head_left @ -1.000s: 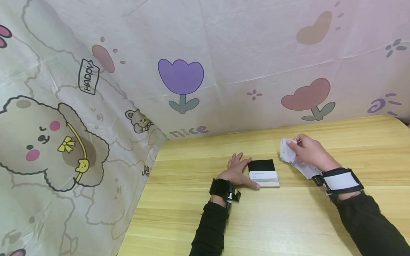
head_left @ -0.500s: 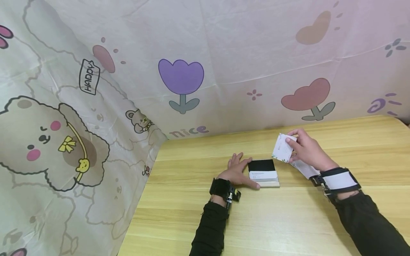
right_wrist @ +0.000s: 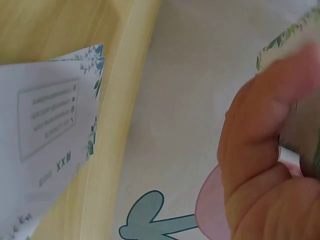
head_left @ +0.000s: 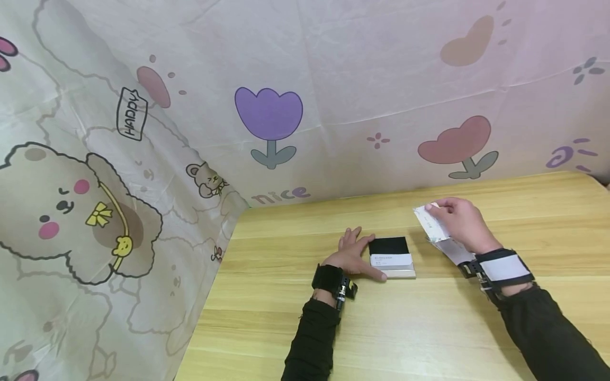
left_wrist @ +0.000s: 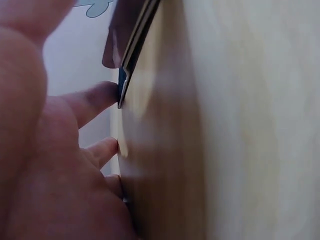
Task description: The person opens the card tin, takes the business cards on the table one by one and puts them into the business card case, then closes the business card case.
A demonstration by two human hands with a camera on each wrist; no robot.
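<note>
A printed cloth backdrop (head_left: 333, 79), patterned with tulips, hearts and a cartoon bear, was hung behind and to the left of a pale wooden table (head_left: 381, 328), on which everything else was laid. Both forearms were covered by black sleeves (head_left: 312, 338), and a strap with a camera was worn at each wrist. Near the middle of the table a black card holder (head_left: 389, 248) was lain flat, with a white card (head_left: 391, 260) seated in it towards its near edge. The left hand (head_left: 351, 256) was rested on the table against the holder's left side, its fingers straight and slightly spread, the thumb laid along the holder's near left corner; in the left wrist view the fingertips (left_wrist: 97, 97) were seen touching the holder's edge. The right hand (head_left: 459, 222) was held to the right of the holder, a little above the table, and a single white card with a leafy border (head_left: 431, 225) was pinched between its thumb and fingers, tilted. Just beneath that hand a few more white cards (head_left: 455, 250) were lain on the table; in the right wrist view printed lines could be made out on these (right_wrist: 47, 130), though the wording could not be read.
</note>
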